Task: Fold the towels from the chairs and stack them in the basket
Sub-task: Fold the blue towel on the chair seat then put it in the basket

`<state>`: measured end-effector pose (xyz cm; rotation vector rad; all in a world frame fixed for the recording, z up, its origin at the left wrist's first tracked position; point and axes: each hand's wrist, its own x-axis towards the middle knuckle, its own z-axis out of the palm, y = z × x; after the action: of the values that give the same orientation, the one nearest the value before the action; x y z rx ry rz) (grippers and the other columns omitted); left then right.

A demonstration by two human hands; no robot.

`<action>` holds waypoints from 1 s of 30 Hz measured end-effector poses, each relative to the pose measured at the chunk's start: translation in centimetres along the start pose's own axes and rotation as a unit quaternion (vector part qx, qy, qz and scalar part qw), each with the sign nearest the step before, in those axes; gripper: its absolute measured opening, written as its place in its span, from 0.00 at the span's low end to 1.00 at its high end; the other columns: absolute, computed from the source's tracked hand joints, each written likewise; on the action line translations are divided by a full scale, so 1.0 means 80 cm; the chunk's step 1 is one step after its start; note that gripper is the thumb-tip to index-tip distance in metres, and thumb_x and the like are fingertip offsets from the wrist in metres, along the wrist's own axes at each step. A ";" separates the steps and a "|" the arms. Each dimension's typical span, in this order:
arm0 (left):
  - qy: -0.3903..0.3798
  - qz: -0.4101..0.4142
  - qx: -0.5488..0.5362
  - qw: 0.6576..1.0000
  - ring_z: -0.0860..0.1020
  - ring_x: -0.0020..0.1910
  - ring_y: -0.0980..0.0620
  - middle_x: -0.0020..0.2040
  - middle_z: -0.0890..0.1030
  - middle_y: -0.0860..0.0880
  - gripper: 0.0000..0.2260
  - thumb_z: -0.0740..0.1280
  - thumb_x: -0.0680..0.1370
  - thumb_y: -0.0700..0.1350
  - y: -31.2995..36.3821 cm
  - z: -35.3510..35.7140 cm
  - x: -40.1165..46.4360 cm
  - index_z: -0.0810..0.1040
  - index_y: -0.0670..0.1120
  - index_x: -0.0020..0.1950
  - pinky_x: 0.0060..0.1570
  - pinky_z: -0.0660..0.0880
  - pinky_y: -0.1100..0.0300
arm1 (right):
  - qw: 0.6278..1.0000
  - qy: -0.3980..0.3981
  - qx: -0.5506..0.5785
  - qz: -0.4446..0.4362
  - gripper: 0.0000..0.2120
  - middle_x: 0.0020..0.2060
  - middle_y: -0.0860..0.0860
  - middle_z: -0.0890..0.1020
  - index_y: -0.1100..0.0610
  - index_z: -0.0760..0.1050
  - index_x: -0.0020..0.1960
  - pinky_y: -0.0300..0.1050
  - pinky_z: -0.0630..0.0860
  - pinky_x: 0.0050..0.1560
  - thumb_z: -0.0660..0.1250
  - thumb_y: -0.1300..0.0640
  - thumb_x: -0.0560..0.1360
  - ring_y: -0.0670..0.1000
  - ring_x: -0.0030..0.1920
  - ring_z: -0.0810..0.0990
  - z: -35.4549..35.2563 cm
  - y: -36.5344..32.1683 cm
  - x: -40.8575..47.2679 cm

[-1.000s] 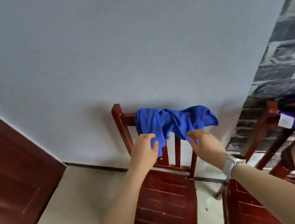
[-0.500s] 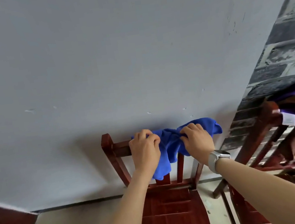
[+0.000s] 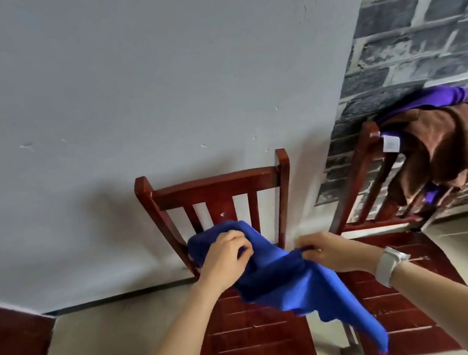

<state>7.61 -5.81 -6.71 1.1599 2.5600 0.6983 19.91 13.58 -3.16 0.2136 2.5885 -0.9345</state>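
The blue towel [image 3: 289,278] is hanging bunched between two bare hands, in front of and below the bare top rail of the nearer red chair [image 3: 212,184], its free tail trailing down and to the right of the right-hand grip, over the seat edge. The second chair [image 3: 372,164], up and to the right of that grip, is carrying a brown towel [image 3: 445,147] with a purple towel [image 3: 438,96] under it, both draped over its back. No basket is showing in this view. The left hand [image 3: 226,261] is closing its grip around a gathered wad of cloth, fingers curled and pressed into it; the right hand [image 3: 330,251], a white watch [image 3: 391,265] on its wrist, is pinching a thin edge between thumb and fingertips. The step in hand looks like opening the towel out before the first fold. To do it well, the left grip probably needs to be working along the hem toward a true corner rather than holding a fistful, while the right is sliding to the matching corner, so the cloth is hanging flat and square between them. Keeping the tail clear of the seat slats and off the floor should be preventing snags and dirt.
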 end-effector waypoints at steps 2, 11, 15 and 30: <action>-0.022 -0.024 -0.076 0.997 0.75 0.54 0.54 0.53 0.78 0.51 0.06 0.63 0.77 0.42 0.025 0.013 -0.012 0.79 0.46 0.48 0.56 0.71 0.58 | 0.996 0.081 0.026 -0.018 0.10 0.44 0.47 0.77 0.58 0.76 0.52 0.39 0.67 0.51 0.58 0.64 0.76 0.50 0.49 0.75 -0.007 0.004 -0.014; -0.027 -0.088 -0.317 0.944 0.78 0.48 0.54 0.46 0.79 0.53 0.08 0.67 0.75 0.42 0.147 0.027 -0.024 0.75 0.48 0.53 0.46 0.75 0.67 | 0.951 0.256 0.126 -0.116 0.10 0.41 0.41 0.75 0.61 0.77 0.53 0.23 0.65 0.46 0.60 0.66 0.76 0.39 0.44 0.74 -0.056 -0.016 -0.076; 0.066 -0.082 -0.295 0.950 0.76 0.36 0.56 0.36 0.78 0.52 0.04 0.67 0.75 0.44 0.193 0.018 -0.016 0.75 0.47 0.41 0.33 0.70 0.72 | 0.874 0.463 0.137 -0.057 0.08 0.45 0.48 0.73 0.59 0.77 0.52 0.37 0.70 0.50 0.63 0.63 0.75 0.46 0.45 0.74 -0.057 0.012 -0.095; 0.103 -0.136 -0.341 0.924 0.79 0.42 0.46 0.42 0.82 0.40 0.02 0.66 0.75 0.41 0.259 0.010 -0.007 0.78 0.43 0.43 0.44 0.76 0.55 | 0.887 0.392 0.240 0.040 0.14 0.28 0.49 0.71 0.55 0.69 0.34 0.33 0.64 0.29 0.57 0.62 0.78 0.41 0.29 0.72 -0.017 0.043 -0.144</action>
<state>21.55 5.85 3.33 0.5098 2.2357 1.5316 31.00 16.93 0.38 1.0116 2.9198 -1.7287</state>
